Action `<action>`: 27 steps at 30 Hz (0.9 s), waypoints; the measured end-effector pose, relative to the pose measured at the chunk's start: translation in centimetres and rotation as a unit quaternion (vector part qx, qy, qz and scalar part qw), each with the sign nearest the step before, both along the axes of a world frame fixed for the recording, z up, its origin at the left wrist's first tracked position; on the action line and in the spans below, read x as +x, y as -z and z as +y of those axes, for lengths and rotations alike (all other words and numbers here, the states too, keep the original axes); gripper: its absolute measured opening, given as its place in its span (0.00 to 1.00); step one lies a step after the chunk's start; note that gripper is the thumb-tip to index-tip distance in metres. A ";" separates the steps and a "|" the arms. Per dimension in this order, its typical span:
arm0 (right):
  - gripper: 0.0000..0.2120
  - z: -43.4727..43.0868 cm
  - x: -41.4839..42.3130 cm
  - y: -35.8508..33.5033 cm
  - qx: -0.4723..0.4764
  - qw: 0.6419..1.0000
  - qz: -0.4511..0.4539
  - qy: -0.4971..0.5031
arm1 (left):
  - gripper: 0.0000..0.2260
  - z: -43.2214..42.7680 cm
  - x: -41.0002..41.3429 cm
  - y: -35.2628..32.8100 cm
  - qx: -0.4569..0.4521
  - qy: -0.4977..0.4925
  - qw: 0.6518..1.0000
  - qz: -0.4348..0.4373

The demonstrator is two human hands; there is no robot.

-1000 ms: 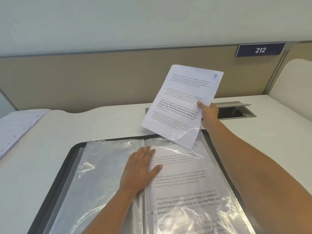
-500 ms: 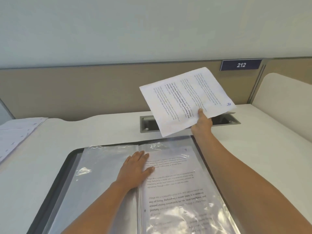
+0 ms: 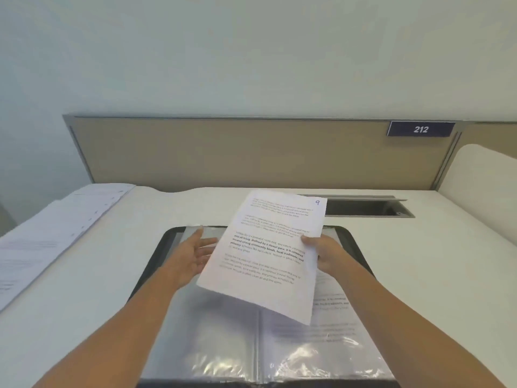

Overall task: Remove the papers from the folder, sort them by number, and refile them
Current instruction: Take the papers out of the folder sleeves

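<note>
A printed sheet point(image 3: 268, 250) marked with a handwritten 9 in its upper right corner hung tilted in the middle of the frame, above an open black folder point(image 3: 353, 240) lying flat on the white desk point(image 3: 117, 270). The person's right hand point(image 3: 326, 254) pinched the sheet at its right edge, thumb on the printed face. The left hand point(image 3: 193, 254) was spread wide, palm turned toward the sheet's left edge, fingers partly hidden behind the paper; I could not tell whether they touched it. The folder's clear plastic sleeves point(image 3: 212, 340) glared in the lower middle of the frame, and the right-hand sleeve held another printed page point(image 3: 333, 323), partly covered by the raised sheet. A spread of loose papers point(image 3: 53, 236) lay on the desk at the left edge of the frame, well apart from the folder. Behind the sheet, a recessed cable tray point(image 3: 369, 208) sat in the desk, and a dark plate reading 212 point(image 3: 421, 129) was fixed to the beige partition point(image 3: 223, 152) at upper right.
</note>
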State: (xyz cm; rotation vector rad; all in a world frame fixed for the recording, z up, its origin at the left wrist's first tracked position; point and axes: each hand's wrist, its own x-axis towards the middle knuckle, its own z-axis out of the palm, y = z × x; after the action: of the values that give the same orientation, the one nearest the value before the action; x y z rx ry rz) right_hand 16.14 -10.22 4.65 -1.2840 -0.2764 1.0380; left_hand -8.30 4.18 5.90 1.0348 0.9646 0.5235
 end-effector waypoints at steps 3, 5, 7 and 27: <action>0.18 -0.5 -2.3 -0.1 -0.031 0.999 -0.007 -0.034 | 0.08 -1.1 -2.3 -0.6 0.058 0.035 0.996 0.055; 0.16 -0.4 -4.0 -0.5 -0.042 0.998 -0.009 -0.056 | 0.05 -1.4 -4.0 -0.4 0.083 0.022 0.993 0.076; 0.15 0.0 -5.7 -0.7 -0.056 0.995 -0.022 -0.076 | 0.06 -1.3 -6.0 0.1 0.089 -0.008 0.992 0.088; 0.06 19.3 -30.7 -0.2 -0.096 0.975 -0.109 -0.170 | 0.07 13.4 -34.0 0.6 0.132 -0.183 0.955 0.193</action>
State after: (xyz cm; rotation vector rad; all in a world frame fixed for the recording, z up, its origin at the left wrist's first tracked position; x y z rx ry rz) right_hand -14.54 9.11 4.82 -1.5642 -0.5910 1.2360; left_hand -42.27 17.57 5.33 1.2310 1.4790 0.7898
